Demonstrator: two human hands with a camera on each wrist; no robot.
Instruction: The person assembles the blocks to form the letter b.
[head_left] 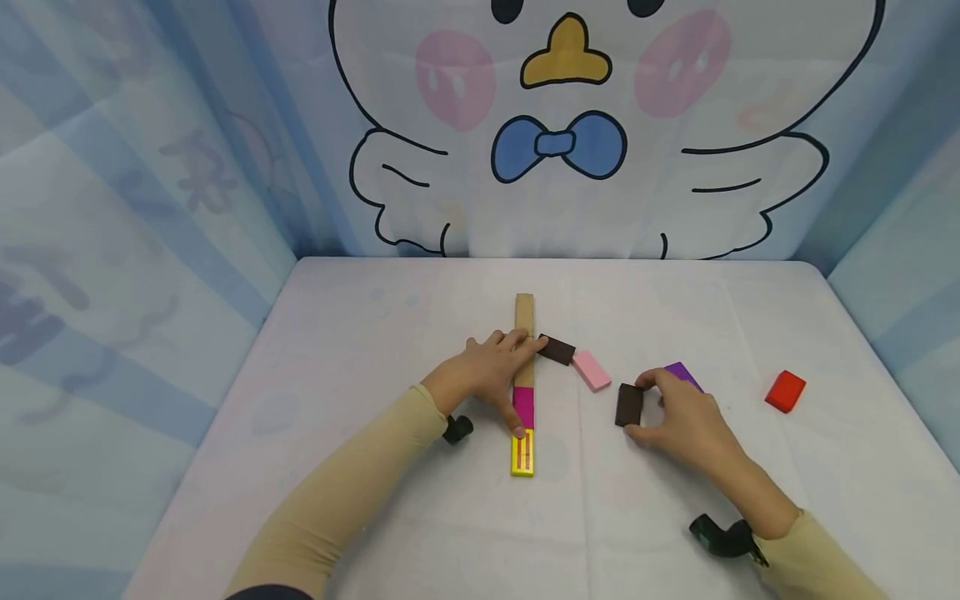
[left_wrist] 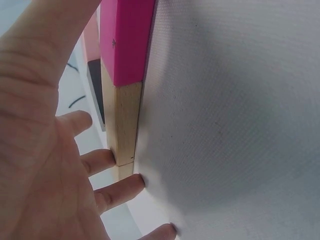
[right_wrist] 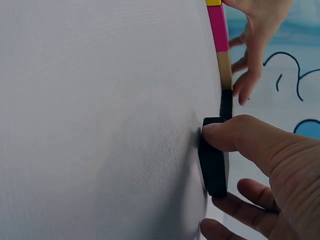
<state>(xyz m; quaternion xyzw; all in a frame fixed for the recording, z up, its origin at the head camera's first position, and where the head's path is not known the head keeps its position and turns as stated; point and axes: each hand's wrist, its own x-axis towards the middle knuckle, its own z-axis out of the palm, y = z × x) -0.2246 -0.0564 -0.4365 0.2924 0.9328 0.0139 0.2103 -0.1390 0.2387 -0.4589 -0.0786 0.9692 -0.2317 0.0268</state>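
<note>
A straight row of blocks runs away from the person in the head view: a yellow block (head_left: 522, 462) nearest, a magenta block (head_left: 523, 407), then plain wooden blocks (head_left: 525, 312). My left hand (head_left: 486, 368) lies over this row with fingers spread, thumb by the yellow-magenta joint and fingertips along the wood. By its index fingertip is a dark block (head_left: 558, 351), with a pink block (head_left: 592, 372) angled off its end. Farther right, my right hand (head_left: 692, 425) pinches another dark block (head_left: 628, 406) by its ends between thumb and fingers; the right wrist view shows the thumb on it.
A purple block (head_left: 682, 374) is partly hidden behind the right hand. To its right lies a red block (head_left: 785, 391). The white table (head_left: 675, 308) ends at a printed curtain (head_left: 465, 192) at the back. Wrist cameras (head_left: 723, 537) hang below both wrists.
</note>
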